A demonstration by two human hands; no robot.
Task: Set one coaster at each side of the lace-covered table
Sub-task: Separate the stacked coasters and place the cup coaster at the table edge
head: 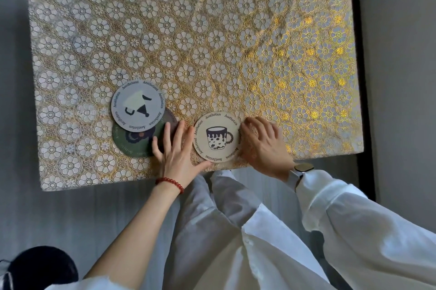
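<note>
Both hands, left point(175, 148) and right point(263, 141), lay open flanking the mug coaster point(216, 139), gripping nothing; stack point(139, 122) awaited distributing next.

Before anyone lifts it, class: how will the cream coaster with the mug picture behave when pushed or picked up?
The cream coaster looks thin and flat, so probably light and fairly stiff. Lying flush on the lace cloth, it may drag rather than glide. It won't roll; lifting likely needs an edge pried up.

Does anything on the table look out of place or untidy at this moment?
Yes. Three coasters lie overlapped near the front edge: the grey coaster partly covers the green coaster and a brown coaster. Only the beige coaster lies alone, between both hands. Nothing looks spilled or damaged.
</note>
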